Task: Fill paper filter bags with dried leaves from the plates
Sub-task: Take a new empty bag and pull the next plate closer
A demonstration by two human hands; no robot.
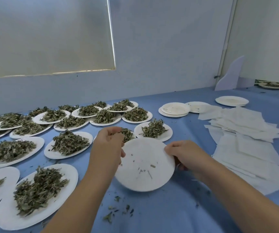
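The right hand [182, 153] pinches the right rim of the round white paper plate [145, 148], fingers curled over it. The left hand [108, 143] sits at the plate's upper-left edge - fingers curled, their contents unclear.

Plate [145, 165]: matt wht paper, slightly fibrous surf. Dried leaves [68, 143]: dull, crinkled. Filter bags [246, 148]: thin matt paper. Table [177, 212]: smooth blue cover w/ faint sheen.

Only arms visible: left forearm [85, 190], right forearm [236, 187], left hand [107, 147], right hand [185, 153]. All bare down to frame edge.
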